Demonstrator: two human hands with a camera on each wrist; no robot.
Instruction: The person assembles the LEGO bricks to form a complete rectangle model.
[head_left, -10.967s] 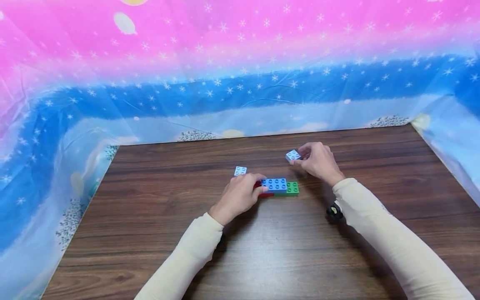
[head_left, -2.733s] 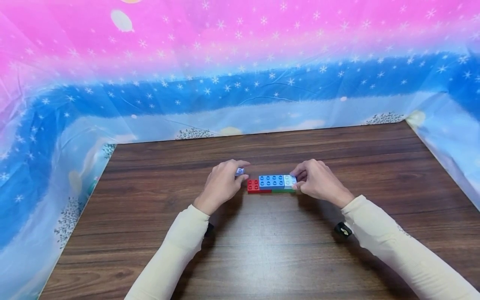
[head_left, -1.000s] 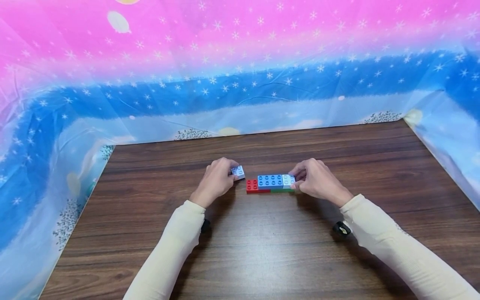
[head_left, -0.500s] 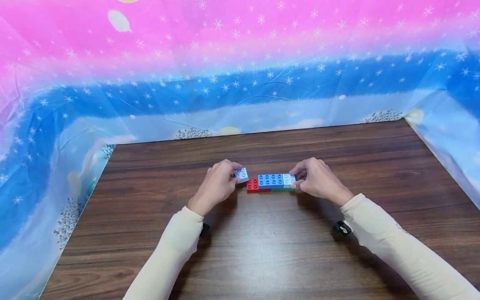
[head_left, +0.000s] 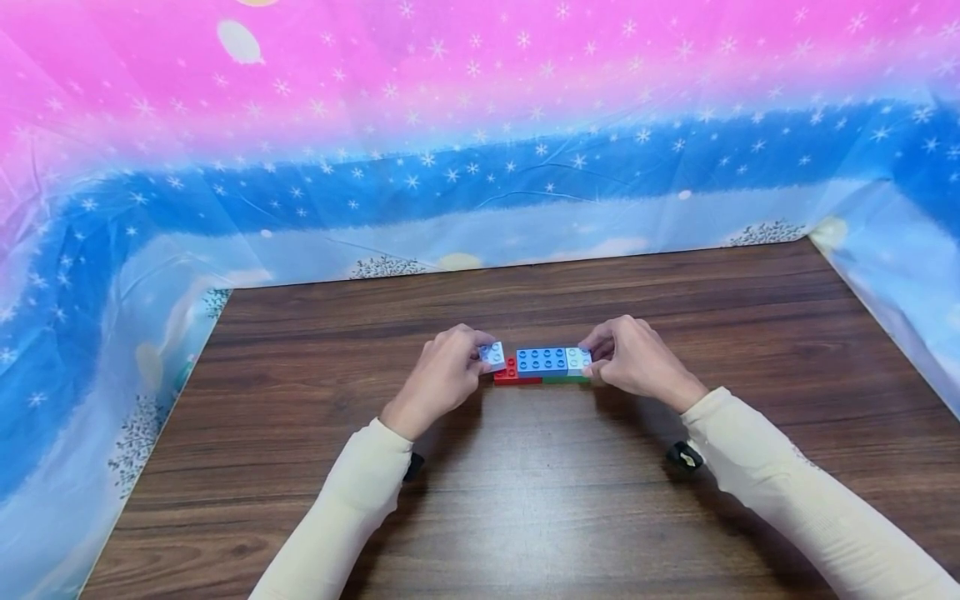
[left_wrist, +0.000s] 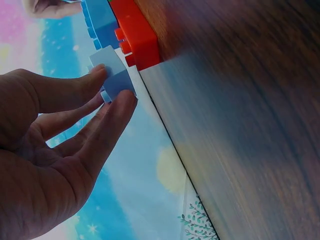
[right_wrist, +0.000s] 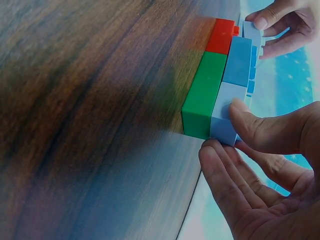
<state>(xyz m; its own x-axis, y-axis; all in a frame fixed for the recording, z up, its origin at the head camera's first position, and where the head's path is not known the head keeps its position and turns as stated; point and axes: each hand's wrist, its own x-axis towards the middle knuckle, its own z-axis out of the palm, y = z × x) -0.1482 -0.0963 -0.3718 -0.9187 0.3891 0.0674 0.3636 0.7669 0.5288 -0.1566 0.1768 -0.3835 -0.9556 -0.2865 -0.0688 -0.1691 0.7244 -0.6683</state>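
Pinched between thumb and fingers of my left hand (head_left: 441,373) is a small white brick (head_left: 492,356), slightly tilted over the left end of the red brick (left_wrist: 137,35). In the left wrist view a narrow gap shows between it and the red studs. My right hand (head_left: 637,360) grips a second white brick (right_wrist: 231,102), which sits on the right end of the green brick (right_wrist: 205,92). A long blue brick (head_left: 542,360) lies beside that white one, spanning the red and green bricks. Fingers cover part of both white bricks.
The row of bricks lies on a dark wood-grain table (head_left: 525,500). A pink and blue snowflake-patterned cloth (head_left: 450,192) stands behind the table's far edge and along its sides.
Earlier my right hand brought its white brick onto the green one. My left hand left the blue brick, picked up the other white brick, and has just moved it right, over the red brick.
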